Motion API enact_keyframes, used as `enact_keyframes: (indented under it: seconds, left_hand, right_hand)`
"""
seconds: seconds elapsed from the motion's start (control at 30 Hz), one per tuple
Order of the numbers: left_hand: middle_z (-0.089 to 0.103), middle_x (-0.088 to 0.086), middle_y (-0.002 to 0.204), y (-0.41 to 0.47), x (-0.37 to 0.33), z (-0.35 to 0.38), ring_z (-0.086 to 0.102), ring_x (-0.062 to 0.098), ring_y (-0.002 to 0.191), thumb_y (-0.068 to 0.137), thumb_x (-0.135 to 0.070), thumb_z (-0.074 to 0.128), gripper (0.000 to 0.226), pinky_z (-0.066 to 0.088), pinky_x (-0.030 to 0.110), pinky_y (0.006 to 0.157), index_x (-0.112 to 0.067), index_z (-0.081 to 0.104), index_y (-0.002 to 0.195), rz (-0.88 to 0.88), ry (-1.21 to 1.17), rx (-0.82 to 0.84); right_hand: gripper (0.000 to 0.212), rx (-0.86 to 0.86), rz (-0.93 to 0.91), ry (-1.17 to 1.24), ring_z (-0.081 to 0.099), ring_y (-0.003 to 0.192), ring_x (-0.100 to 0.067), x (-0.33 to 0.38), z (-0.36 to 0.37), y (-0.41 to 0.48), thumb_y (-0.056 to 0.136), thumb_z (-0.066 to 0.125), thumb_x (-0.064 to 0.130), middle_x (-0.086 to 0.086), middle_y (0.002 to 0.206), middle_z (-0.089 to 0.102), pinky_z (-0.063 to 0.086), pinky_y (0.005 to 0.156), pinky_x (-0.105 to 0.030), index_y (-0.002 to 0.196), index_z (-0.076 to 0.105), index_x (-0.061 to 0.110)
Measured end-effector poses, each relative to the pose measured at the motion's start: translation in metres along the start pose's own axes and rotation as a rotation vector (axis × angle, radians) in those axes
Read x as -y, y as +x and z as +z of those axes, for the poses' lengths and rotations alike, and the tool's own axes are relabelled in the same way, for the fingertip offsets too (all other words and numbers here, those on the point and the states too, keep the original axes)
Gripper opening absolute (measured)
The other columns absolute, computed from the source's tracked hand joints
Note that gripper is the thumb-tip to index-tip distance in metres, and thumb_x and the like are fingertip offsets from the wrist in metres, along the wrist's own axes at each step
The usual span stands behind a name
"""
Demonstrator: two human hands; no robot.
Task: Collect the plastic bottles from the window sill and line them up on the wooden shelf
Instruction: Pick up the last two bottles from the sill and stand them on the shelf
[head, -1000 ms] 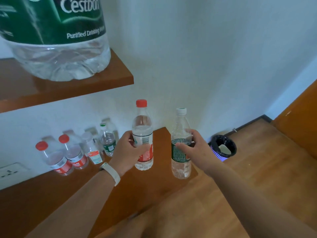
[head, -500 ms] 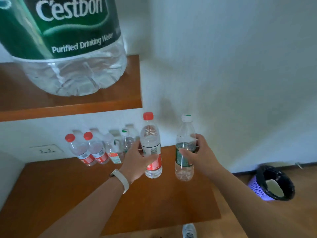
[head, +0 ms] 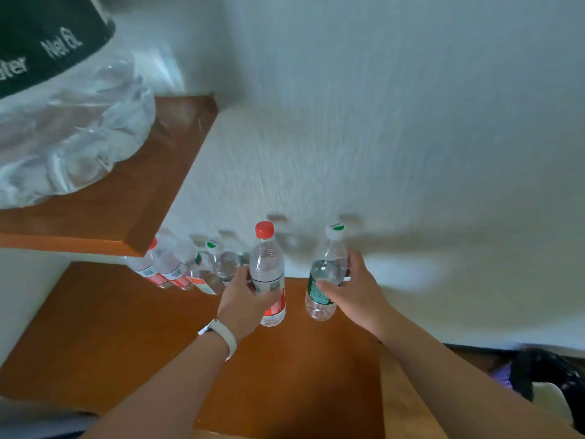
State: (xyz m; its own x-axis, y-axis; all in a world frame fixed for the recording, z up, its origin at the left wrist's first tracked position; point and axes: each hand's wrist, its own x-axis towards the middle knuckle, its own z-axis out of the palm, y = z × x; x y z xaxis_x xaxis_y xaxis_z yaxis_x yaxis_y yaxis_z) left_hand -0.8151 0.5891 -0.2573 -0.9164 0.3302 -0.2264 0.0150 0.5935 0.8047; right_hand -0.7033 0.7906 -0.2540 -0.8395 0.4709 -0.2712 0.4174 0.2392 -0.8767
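Note:
My left hand [head: 245,301] grips a clear bottle with a red cap and red label [head: 268,274]. My right hand [head: 351,289] grips a clear bottle with a white-green cap and green label [head: 326,274]. Both bottles are upright, side by side, held just above the lower wooden shelf [head: 126,337] near the white wall. A row of several small bottles [head: 190,267] stands along the wall on that shelf, to the left of my left hand.
An upper wooden shelf [head: 148,201] juts out at the left, carrying a large clear water jug with a dark green label [head: 63,122]. A black-lined purple waste basket [head: 538,375] sits on the floor at the lower right.
The view has tilted and moved closer to the wall. Both hands have carried their bottles forward over the lower shelf, nearer the row of bottles.

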Motion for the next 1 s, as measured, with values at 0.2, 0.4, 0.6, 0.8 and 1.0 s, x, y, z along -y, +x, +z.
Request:
enact_keyframes:
  seconds: [0.2, 0.4, 0.6, 0.8, 1.0]
  left_hand:
    - [0.068, -0.004, 0.087, 0.02, 0.011, 0.016, 0.066, 0.013, 0.081, 0.072, -0.026, 0.086, 0.039, 0.049, 0.023, 0.067, -0.029, 0.053, 0.092, -0.02, 0.021, -0.019]
    - [0.069, -0.011, 0.085, 0.032, 0.032, 0.027, 0.067, 0.006, 0.078, 0.072, -0.035, 0.086, 0.041, 0.049, 0.018, 0.066, -0.032, 0.054, 0.097, -0.042, 0.015, -0.037]
    - [0.069, -0.01, 0.092, 0.048, 0.032, 0.037, 0.067, 0.007, 0.083, 0.074, -0.033, 0.085, 0.044, 0.051, 0.022, 0.069, -0.03, 0.054, 0.104, -0.066, -0.033, -0.039]
    - [0.068, -0.01, 0.092, 0.056, 0.04, 0.051, 0.067, 0.007, 0.082, 0.071, -0.031, 0.087, 0.047, 0.052, 0.023, 0.07, -0.027, 0.055, 0.106, -0.073, -0.055, -0.061]
    - [0.065, -0.013, 0.095, 0.062, 0.046, 0.054, 0.065, 0.008, 0.086, 0.071, -0.033, 0.088, 0.052, 0.052, 0.026, 0.074, -0.032, 0.049, 0.106, -0.073, -0.057, -0.095]
  right_hand:
    - [0.049, -0.027, -0.046, -0.088, 0.063, 0.089, -0.004, -0.011, 0.017, 0.027, 0.076, 0.079, 0.035, 0.014, 0.103, 0.06, 0.048, 0.068, -0.009, 0.11, 0.043, 0.039]
    - [0.057, -0.046, -0.101, -0.139, 0.058, 0.098, -0.003, -0.033, 0.034, 0.039, 0.074, 0.08, 0.04, 0.011, 0.113, 0.055, 0.055, 0.084, -0.027, 0.12, 0.047, 0.035]
    - [0.063, -0.059, -0.119, -0.176, 0.056, 0.102, -0.005, -0.04, 0.044, 0.053, 0.077, 0.08, 0.038, 0.01, 0.118, 0.055, 0.054, 0.086, -0.026, 0.13, 0.046, 0.028]
    - [0.072, -0.049, -0.12, -0.13, 0.057, 0.109, -0.003, -0.047, 0.058, 0.054, 0.077, 0.082, 0.032, 0.01, 0.126, 0.056, 0.052, 0.092, -0.021, 0.138, 0.044, 0.023]
    - [0.068, -0.057, -0.152, -0.204, 0.053, 0.105, -0.001, -0.048, 0.06, 0.059, 0.078, 0.08, 0.031, 0.009, 0.126, 0.054, 0.039, 0.08, -0.003, 0.136, 0.044, 0.022]
